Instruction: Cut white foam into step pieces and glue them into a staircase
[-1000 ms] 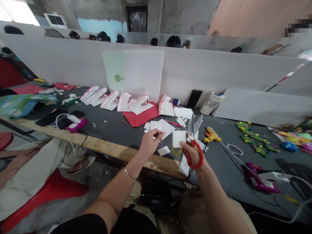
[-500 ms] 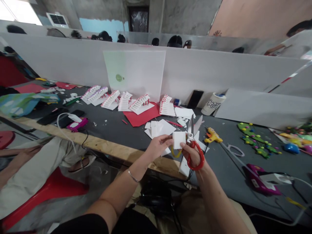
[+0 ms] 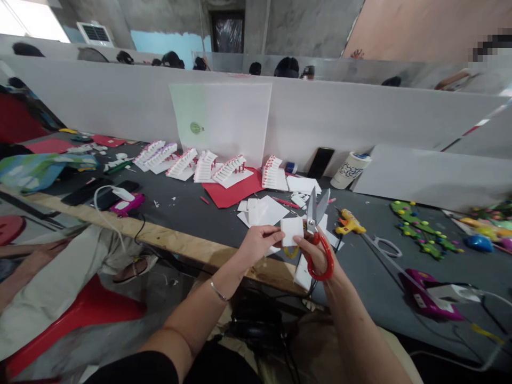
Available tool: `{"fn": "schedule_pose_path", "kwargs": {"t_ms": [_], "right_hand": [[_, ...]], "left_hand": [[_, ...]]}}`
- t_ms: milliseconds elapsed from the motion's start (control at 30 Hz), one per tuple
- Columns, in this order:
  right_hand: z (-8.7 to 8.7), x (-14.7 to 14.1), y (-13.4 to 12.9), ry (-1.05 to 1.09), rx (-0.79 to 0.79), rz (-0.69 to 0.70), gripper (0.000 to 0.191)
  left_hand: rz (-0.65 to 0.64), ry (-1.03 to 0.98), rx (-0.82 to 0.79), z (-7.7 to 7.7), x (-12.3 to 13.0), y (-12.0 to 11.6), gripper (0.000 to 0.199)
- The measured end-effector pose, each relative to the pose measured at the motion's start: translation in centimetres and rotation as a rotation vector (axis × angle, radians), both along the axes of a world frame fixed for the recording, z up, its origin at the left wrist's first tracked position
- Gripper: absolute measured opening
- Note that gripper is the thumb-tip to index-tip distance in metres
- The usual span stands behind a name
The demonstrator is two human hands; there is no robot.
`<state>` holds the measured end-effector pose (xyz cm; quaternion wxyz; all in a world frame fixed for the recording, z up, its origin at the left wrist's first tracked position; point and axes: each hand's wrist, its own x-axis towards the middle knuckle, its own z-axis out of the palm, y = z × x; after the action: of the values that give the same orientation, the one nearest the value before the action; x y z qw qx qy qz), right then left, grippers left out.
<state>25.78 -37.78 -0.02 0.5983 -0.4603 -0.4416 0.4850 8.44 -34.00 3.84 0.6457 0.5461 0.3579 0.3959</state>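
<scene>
Between my two hands is a small white square piece [image 3: 292, 231], perhaps foam board or card. My left hand [image 3: 260, 241] pinches its left edge. My right hand [image 3: 314, 252] has its thumb on the right side of the piece and also carries red-handled scissors [image 3: 318, 210], whose blades point up and stand slightly apart. White sheets and offcuts [image 3: 267, 210] lie on the dark table just beyond my hands. Farther back, several small white stair models [image 3: 230, 169] stand in a row, some with red posts; one sits partly on a red sheet [image 3: 224, 196].
A yellow glue gun [image 3: 350, 221] lies right of my hands, near a grey ring [image 3: 386, 247]. A phone [image 3: 321, 162] and a paper cup [image 3: 350, 170] stand by the white partition [image 3: 340, 112]. Purple power strips [image 3: 428, 296] and cables lie at the right. Another person sits at left.
The white piece has shifted slightly left and tilted in my hands. The scissors have turned a little, and their blades look a bit different in angle.
</scene>
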Motion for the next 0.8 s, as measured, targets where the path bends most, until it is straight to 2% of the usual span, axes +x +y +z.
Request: {"fn": "schedule_pose_path", "kwargs": {"t_ms": [300,567,667,800], "right_hand": [[-0.2,0.2,0.0,-0.025,-0.022,-0.037,0.045],[0.1,-0.1,0.0,-0.066,-0.019,-0.041,0.048],[0.2,-0.2,0.0,-0.140,0.014,-0.065,0.048],[0.0,-0.1,-0.1,-0.235,0.048,-0.118,0.045]], "left_hand": [[-0.014,0.022,0.006,-0.3,-0.1,0.1,0.034],[-0.017,0.000,-0.023,-1.1,0.1,0.4,0.036],[0.014,-0.036,-0.077,-1.7,0.2,0.7,0.039],[0.150,-0.132,-0.153,-1.6,-0.3,1.8,0.042]]}}
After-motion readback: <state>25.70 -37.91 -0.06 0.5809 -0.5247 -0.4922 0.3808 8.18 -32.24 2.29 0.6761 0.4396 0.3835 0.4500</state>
